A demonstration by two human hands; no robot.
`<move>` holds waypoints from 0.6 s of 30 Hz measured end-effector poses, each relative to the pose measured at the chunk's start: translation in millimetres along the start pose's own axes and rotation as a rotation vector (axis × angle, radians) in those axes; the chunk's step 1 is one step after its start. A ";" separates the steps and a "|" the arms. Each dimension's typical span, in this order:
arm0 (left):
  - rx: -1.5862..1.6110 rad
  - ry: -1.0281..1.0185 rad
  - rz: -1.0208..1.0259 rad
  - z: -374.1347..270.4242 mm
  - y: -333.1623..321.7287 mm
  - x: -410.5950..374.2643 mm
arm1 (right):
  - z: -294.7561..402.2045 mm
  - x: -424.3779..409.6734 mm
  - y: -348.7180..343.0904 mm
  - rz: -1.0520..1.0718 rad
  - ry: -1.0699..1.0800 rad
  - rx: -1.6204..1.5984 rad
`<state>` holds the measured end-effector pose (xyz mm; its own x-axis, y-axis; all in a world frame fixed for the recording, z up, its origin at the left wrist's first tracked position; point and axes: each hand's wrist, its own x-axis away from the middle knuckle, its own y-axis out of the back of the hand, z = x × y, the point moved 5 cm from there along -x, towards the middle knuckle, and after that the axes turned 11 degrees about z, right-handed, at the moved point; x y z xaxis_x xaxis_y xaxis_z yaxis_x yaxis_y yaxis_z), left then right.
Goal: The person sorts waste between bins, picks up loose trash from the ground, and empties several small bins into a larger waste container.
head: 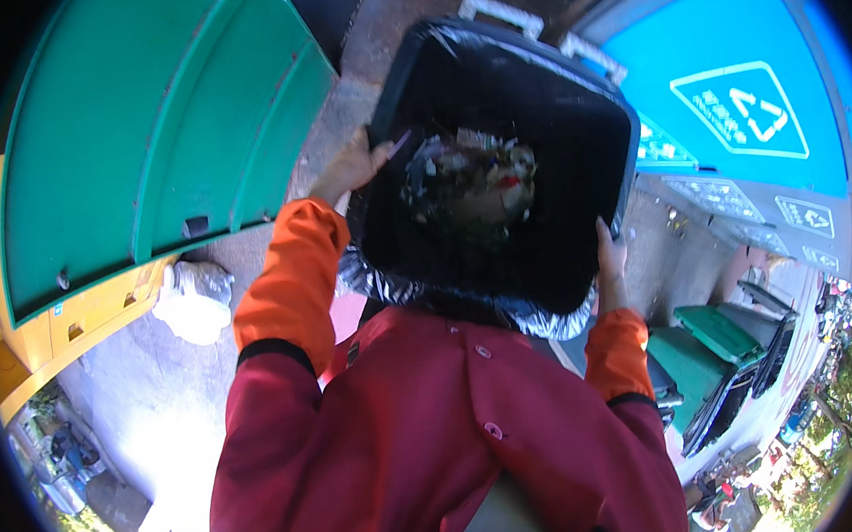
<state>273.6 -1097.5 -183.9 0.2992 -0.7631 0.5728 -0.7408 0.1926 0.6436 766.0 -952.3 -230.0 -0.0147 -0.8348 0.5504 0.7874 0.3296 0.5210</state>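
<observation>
A black rectangular rubbish bin (384, 246) is held in front of my body, its open mouth facing me. A black plastic bag lines it and bulges out below the rim. Mixed litter (483, 189), with paper scraps and a small red piece, lies deep inside in shadow. My left hand (361, 160) grips the left rim, thumb on the inner side; a thin purplish strip shows beside the thumb. On the opposite side, my right hand (611, 258) holds the rim near its lower right corner, with most of its fingers hidden.
A large green metal panel (191, 127) stands at left above a yellow structure (99, 297). A white plastic bag (194, 302) rests on the ground. Blue panels (742, 49) bearing a recycling sign stand at right, with green wheeled bins (695, 366) behind. Two pale handles (502, 14) lie beyond the bin.
</observation>
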 end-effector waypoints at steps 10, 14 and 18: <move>0.017 0.014 0.021 1.9 42.0 -30.2 | 19.7 17.8 -25.4 0.055 -0.097 -0.003; -0.029 0.107 0.026 8.8 69.3 -21.1 | 22.5 10.3 -49.2 0.229 0.151 -0.184; -0.106 0.060 -0.085 44.4 90.5 -22.3 | 72.4 34.8 -66.3 0.219 0.196 -0.152</move>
<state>173.2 -1090.4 -161.0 0.3956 -0.7418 0.5416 -0.6444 0.1960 0.7391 668.7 -971.3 -198.2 0.2723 -0.8253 0.4946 0.8421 0.4531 0.2924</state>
